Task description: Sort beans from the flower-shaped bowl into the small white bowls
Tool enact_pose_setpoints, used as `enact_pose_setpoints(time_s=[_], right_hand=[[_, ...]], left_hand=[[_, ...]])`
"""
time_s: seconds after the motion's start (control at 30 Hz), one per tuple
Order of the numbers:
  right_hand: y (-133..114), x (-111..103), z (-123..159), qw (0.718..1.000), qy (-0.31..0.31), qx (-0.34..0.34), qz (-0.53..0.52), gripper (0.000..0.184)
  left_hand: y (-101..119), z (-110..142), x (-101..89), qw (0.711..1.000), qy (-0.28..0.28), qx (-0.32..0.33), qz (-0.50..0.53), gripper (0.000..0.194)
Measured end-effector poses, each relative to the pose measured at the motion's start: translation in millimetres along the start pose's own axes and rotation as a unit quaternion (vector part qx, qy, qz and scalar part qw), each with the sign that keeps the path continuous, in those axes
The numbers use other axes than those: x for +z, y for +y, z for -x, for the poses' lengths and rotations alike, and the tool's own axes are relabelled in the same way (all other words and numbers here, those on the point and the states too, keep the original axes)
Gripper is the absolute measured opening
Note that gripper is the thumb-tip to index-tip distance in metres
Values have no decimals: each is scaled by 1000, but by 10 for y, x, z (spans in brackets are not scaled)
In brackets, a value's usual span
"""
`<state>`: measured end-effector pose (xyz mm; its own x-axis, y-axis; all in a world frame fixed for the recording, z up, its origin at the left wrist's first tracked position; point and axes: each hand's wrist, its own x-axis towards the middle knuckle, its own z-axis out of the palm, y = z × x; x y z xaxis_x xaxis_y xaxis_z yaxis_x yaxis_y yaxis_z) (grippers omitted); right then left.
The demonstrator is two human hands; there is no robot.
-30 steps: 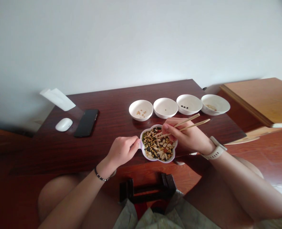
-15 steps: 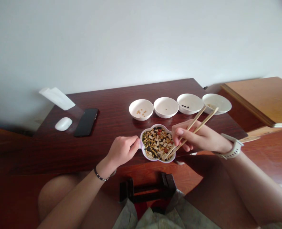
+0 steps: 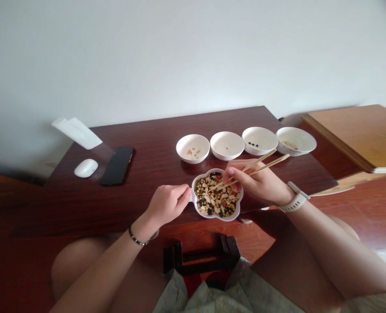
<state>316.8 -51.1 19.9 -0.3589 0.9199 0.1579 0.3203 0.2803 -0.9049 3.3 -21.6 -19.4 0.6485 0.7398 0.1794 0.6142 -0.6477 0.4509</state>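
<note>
My left hand (image 3: 169, 203) is closed on the short handle of a flower-shaped bowl (image 3: 241, 204) at the table's front edge. Mixed beans and peanuts (image 3: 217, 201) fill this bowl; yellow, black, white and reddish pieces show. Above its right side, my right hand (image 3: 250, 176) grips a pair of wooden chopsticks (image 3: 271, 163), their tips down among the beans near the middle. Whether the tips pinch a piece is too small to tell. Behind stands a row of white bowls: one with pale yellow pieces (image 3: 193, 148), one with a single speck (image 3: 227, 145), one with black beans (image 3: 260, 140), one with pale pieces (image 3: 296, 141).
On the table's left lie a black phone (image 3: 117, 166), a white rounded case (image 3: 86, 168) and a white tissue packet (image 3: 77, 132). A lighter wooden table (image 3: 356, 130) stands to the right. The white wall (image 3: 179, 65) rises behind the dark table (image 3: 153, 143).
My right hand has moved left over the flower-shaped bowl, bringing the chopstick tips from its lower right edge up toward the middle. My left hand stays on the handle.
</note>
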Motion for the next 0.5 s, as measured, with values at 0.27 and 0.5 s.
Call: enact_pose_setpoints(time_s=[0.27,0.5], right_hand=[[16,52,-68,994,99,38,-20,51],[122,-11,-168,968,135,145,-153,59]], left_hand=[[9,-5,-12,1000,1,2,16,42],[-12,1,12,1000,11,10,18,42]])
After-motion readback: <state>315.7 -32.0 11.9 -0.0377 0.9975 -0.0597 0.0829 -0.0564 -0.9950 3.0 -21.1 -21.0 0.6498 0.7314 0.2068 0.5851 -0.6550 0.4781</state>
